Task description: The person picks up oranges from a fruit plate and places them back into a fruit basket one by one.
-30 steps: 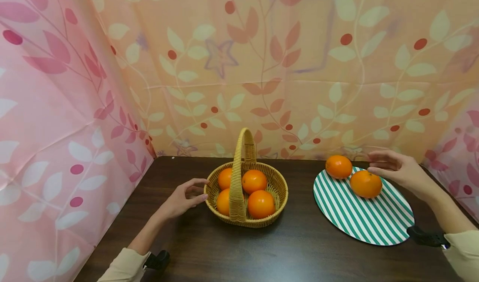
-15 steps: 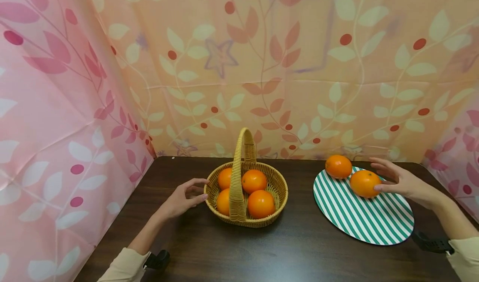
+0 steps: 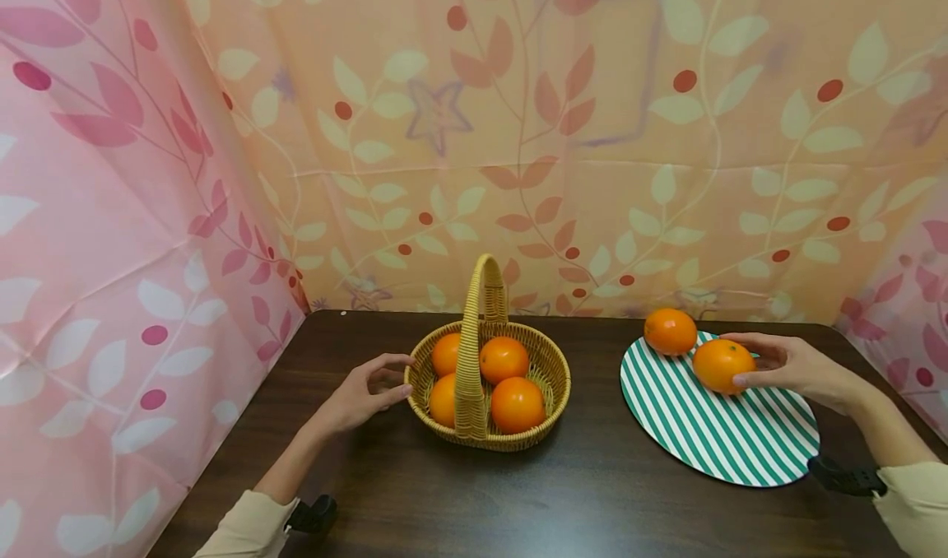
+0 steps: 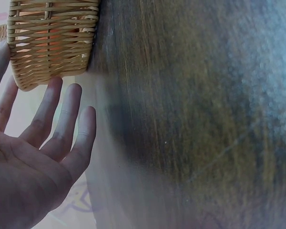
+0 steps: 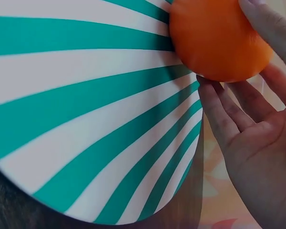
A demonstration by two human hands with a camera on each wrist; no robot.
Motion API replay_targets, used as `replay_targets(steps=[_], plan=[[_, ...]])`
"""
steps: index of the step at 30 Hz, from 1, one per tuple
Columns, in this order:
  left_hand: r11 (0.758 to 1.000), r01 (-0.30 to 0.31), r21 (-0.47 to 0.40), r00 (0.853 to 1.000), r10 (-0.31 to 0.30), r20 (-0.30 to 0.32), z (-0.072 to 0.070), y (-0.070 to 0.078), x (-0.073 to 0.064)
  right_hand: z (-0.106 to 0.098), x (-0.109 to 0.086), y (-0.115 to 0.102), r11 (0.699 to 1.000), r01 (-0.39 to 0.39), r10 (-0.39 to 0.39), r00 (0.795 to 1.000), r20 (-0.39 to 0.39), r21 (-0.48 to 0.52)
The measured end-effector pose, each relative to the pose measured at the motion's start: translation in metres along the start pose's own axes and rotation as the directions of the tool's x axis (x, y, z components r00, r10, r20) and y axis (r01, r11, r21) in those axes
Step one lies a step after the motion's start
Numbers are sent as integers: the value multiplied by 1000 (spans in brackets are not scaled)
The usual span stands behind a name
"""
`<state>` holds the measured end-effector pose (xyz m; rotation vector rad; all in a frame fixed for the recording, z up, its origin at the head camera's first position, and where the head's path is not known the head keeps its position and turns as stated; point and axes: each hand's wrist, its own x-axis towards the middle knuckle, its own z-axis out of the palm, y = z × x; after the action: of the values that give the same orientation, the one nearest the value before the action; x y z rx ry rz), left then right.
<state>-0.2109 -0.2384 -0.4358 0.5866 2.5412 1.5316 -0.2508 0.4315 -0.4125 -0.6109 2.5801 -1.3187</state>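
Observation:
My right hand [image 3: 803, 369] holds an orange [image 3: 720, 366] on the green-and-white striped plate [image 3: 751, 434], thumb on its near side. In the right wrist view the fingers [image 5: 250, 98] curl along the far side of that orange [image 5: 219, 40], partly hidden by it. A second orange [image 3: 670, 332] sits at the plate's back left edge. With its fingers relaxed, my left hand [image 3: 360, 393] touches the left rim of a yellow wicker basket [image 3: 511, 441]. Several oranges lie inside, such as the front right one [image 3: 518, 405]. The left wrist view shows straight fingers [image 4: 69, 114] beside the basket's woven wall [image 4: 55, 47].
The basket's tall arched handle [image 3: 468, 377] rises across its middle and partly covers the left oranges. Dark brown tabletop [image 3: 578, 492] lies between basket and plate. Patterned cloth [image 3: 504, 130] hangs behind the table and along both sides.
My right hand has come down and left from above the plate's right side, and its fingers and thumb have closed round the nearer orange. The left hand and basket have stayed put.

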Motion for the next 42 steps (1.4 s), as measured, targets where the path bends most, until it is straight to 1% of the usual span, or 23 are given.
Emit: replay_targets(steps=[2, 4, 10, 14, 21, 29, 33, 38, 42], plan=[[1000, 3, 3, 1000, -3, -1, 0, 0, 0, -1, 0, 1, 1000, -2, 2, 1000, 1, 26], [1000, 5, 7, 1000, -5, -2, 0, 0, 0, -1, 0, 1, 1000, 2, -2, 1000, -3, 26], [1000, 2, 8, 1000, -2, -5, 0, 1, 0, -2, 0, 1, 999, 16, -17, 1000, -24, -31], [1000, -2, 8, 1000, 2, -7, 0, 1, 0, -4, -5, -1, 999, 11, -14, 999, -51, -53], [1000, -6, 5, 1000, 6, -7, 0, 1, 1, -9, -14, -4, 998, 1, -6, 996, -85, -60], [1000, -26, 12, 999, 26, -18, -2, -1, 1, -13, -16, -7, 995, -18, 6, 992, -130, -94], [999, -41, 6, 999, 41, -14, -2, -2, 2, -14, -15, -10, 993, -25, 5, 986, -167, -119], [999, -52, -16, 999, 52, -3, -4, -4, 5, -13, -13, -19, 995, -20, 2, 982, -187, -93], [997, -57, -51, 998, 57, 7, -5, -6, 6, -9, -10, -28, 995, 0, -20, 979, -203, -97]])
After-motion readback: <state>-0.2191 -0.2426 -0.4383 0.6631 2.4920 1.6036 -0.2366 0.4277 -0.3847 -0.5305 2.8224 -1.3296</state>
